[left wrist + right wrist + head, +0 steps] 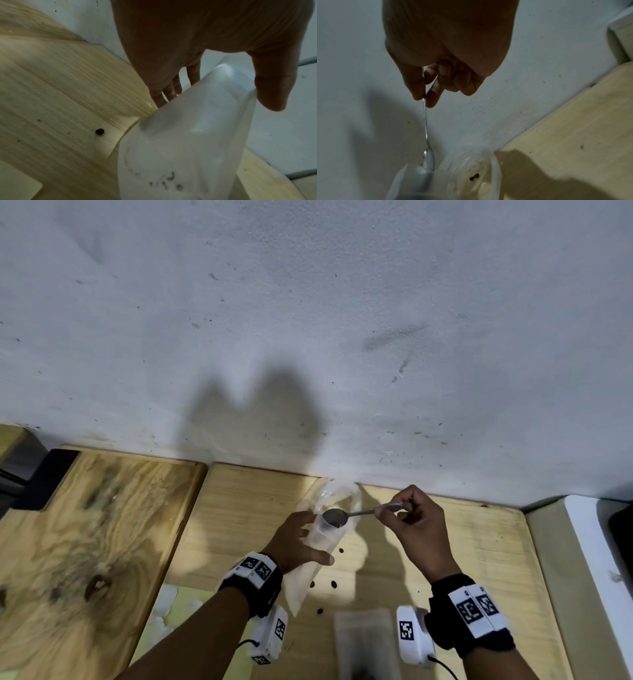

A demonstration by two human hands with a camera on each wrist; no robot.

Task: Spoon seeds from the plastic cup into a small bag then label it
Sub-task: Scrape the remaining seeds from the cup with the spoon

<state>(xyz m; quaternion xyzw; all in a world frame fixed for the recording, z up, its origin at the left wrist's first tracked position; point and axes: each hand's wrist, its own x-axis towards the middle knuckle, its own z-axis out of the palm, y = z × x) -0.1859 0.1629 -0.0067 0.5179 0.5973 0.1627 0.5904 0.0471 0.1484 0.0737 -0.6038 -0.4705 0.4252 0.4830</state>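
Pale wood makes up the counter (239, 501) under my hands, set against a white, speckled wall (308, 302). Far left, a darker knotted plank (85, 525) lies beside the lighter board. My left hand (298, 542) grips a small clear plastic bag (301, 587), fingers curled round one side and the thumb (272, 86) pressed against the other, holding its mouth open and tilted up. From the left wrist view, a few dark seeds (171, 181) lie near the bottom of that bag, blurred through the film. Loose dark seeds (333, 584) are scattered on the counter just right of the bag. The metal spoon (337, 517) hovers with its bowl at the bag's opening, the handle running rightward. Behind the spoon, close to the wall, stands the clear plastic cup (346, 491), crinkled and see-through; from the right wrist view, two dark seeds (474, 177) lie inside it. My right hand (414, 525) pinches the spoon handle between thumb and forefinger, the other fingers curled into the palm. Both wrists wear black bands with white marker tags. At the near edge, between my forearms, is a blurred pale rectangular item I cannot identify. Far right stands a white object (589, 542) beside the counter.
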